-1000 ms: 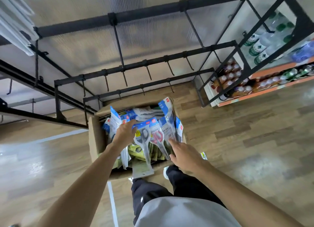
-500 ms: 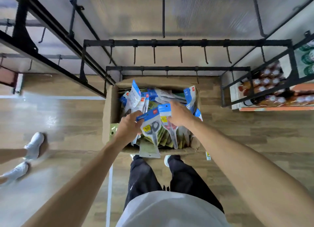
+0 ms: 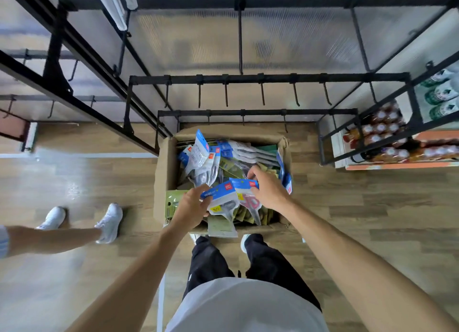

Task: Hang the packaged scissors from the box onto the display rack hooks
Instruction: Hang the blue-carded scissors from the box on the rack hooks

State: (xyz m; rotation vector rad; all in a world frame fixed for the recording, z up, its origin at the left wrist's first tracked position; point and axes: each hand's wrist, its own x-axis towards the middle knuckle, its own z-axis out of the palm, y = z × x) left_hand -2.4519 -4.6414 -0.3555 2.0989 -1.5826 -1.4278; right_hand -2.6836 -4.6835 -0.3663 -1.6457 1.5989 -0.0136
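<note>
Looking straight down at a cardboard box (image 3: 162,172) sitting on a wood-plank floor (image 3: 360,207), and it's stuffed with packaged scissors, mostly blue-topped cards with some green ones mixed in. Left hand (image 3: 191,208) is pinching the blue header of a grey pack (image 3: 222,202) over the near side of the box, fingers curled round the card edge. Right hand (image 3: 267,191) is right beside it, thumb and fingers clamped on the header of a pink pack (image 3: 249,197), and the two packs overlap a bit. Another pack (image 3: 201,157) stands up out of the pile toward the box's far left. Just behind the box is the black rack (image 3: 248,78), two low rails with bare hooks (image 3: 262,95) pointing down, and a frosted ribbed panel (image 3: 285,38) behind it. Right of the box there's a shelf (image 3: 402,162) with bottles (image 3: 380,130). Left of the box, white tape (image 3: 82,155) runs across the floor, which looks shiny and a little glary there, and someone else's legs in white sneakers (image 3: 109,222) stick in from that edge. Near side of the box, the wearer's own dark trousers (image 3: 211,264) and white shirt.
</note>
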